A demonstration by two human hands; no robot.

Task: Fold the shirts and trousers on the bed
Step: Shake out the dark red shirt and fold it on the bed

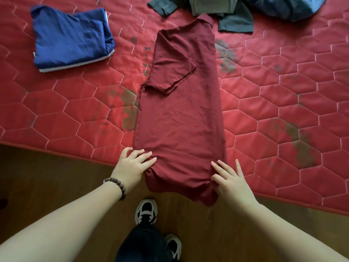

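Observation:
A dark red polo shirt [181, 110] lies lengthwise on the red quilted bed [283, 95], folded into a narrow strip with one sleeve laid across its top. Its hem hangs over the bed's near edge. My left hand [133, 165] rests on the hem's left corner, fingers curled against the cloth. My right hand [231, 181] lies flat with fingers spread at the hem's right corner. Whether either hand pinches the fabric I cannot tell. A folded blue garment [71, 37] sits at the far left.
Unfolded clothes lie at the far edge: a dark grey shirt [236, 21], a beige garment [211, 5] and blue-grey denim [289, 6]. The wooden floor [56, 178] runs below the bed's edge, with my shoes [146, 211] on it.

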